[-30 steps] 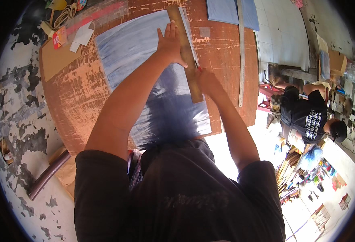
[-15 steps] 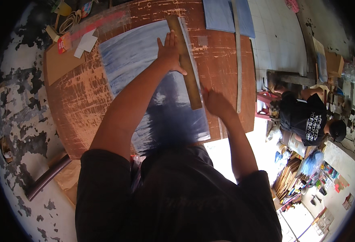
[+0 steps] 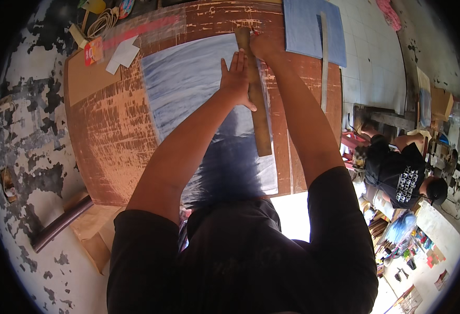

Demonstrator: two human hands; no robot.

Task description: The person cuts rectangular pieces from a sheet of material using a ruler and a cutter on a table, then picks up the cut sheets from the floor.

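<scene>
A blue-and-white streaked sheet [image 3: 188,78], dark blue at its near end, lies on the worn brown table. Along its right side runs a long brown straightedge strip [image 3: 261,125]. My left hand [image 3: 235,83] is spread flat, its fingers on the sheet and against the strip, its thumb resting on the strip. At the strip's far end my right hand [image 3: 265,47] is closed. A bit of a small red tool [image 3: 255,31] shows at its fingertips; the rest is hidden in the hand.
A blue sheet stack [image 3: 313,31] lies at the far right with a long metal ruler [image 3: 324,63] across it. Brown cardboard [image 3: 91,78], white paper pieces [image 3: 122,55] and a coiled cord [image 3: 103,23] are at the far left. A person in black [image 3: 397,167] sits at the right.
My right hand has moved from beside the strip's near end up to its far end. My left hand stays pressed on the strip and sheet. The whole view has shifted slightly.
</scene>
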